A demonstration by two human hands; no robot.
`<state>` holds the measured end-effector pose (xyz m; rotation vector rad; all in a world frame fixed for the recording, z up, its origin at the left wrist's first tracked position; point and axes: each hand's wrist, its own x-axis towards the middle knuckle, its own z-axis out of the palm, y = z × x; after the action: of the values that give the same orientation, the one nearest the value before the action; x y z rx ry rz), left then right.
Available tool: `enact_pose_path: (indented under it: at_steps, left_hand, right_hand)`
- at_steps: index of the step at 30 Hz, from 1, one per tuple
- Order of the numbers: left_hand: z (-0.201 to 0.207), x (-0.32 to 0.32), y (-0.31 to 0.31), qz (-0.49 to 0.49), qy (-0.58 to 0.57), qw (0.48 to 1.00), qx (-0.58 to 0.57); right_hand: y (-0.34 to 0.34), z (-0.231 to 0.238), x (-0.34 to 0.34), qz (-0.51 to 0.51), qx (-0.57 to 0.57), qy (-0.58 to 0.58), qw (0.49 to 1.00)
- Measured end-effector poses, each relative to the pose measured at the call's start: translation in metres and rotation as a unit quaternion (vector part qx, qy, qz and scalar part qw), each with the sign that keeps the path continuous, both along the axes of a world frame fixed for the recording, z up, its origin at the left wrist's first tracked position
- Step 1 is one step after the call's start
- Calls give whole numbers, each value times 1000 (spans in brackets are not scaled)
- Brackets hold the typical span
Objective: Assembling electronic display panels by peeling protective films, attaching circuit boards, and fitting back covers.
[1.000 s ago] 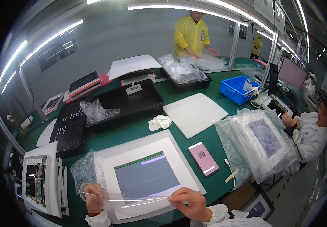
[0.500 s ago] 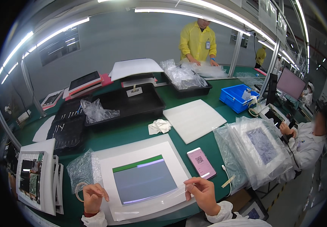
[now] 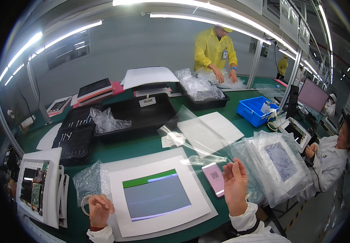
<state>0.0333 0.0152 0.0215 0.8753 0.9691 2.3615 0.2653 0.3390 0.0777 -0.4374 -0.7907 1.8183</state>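
Note:
A white-framed display panel (image 3: 120,208) lies face up before me, its lit screen grey with a green band along the top. It rests on a white foam sheet (image 3: 114,162). From my raised right hand (image 3: 236,188), a clear plastic film (image 3: 201,141) fans out away from me, above the phone and the far foam sheet. The fingers are closed on its near edge. My left hand (image 3: 101,209) is beside the panel's lower left edge, its fingers curled and nothing visible in them. A thin beige ring (image 3: 84,205) shows behind that hand.
A pink-screened phone (image 3: 214,178), crumpled white cloth (image 3: 173,139) and bagged panels (image 3: 270,162) sit nearby. Bubble wrap (image 3: 88,178) and upright open-backed units (image 3: 37,186) stand left. Beyond are black trays (image 3: 142,117) and a blue bin (image 3: 251,115). Co-workers are across and right.
My right hand has risen from the panel's lower right corner, turning upward and lifting the clear film off the panel. My left hand has barely moved.

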Motion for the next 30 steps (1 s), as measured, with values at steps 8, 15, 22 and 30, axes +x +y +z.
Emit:
enact_pose_path:
  at_steps: [8, 15, 22, 30]
  left_hand:
    - [-4, -9, -7, -32, 19, 999, 7]
    - [0, -5, -5, -37, -1, 999, 14]
    - [0, -6, -1, -50, -7, 999, -14]
    - [9, -3, 1, -111, -65, 984, -122]
  right_hand:
    - [18, 37, -22, -44, 118, -108, 986]
    - [37, 42, -76, -38, 203, -194, 959]
    - [-21, 68, -147, 64, 325, -127, 935]
    - [-89, 88, -178, 233, 440, 21, 867]
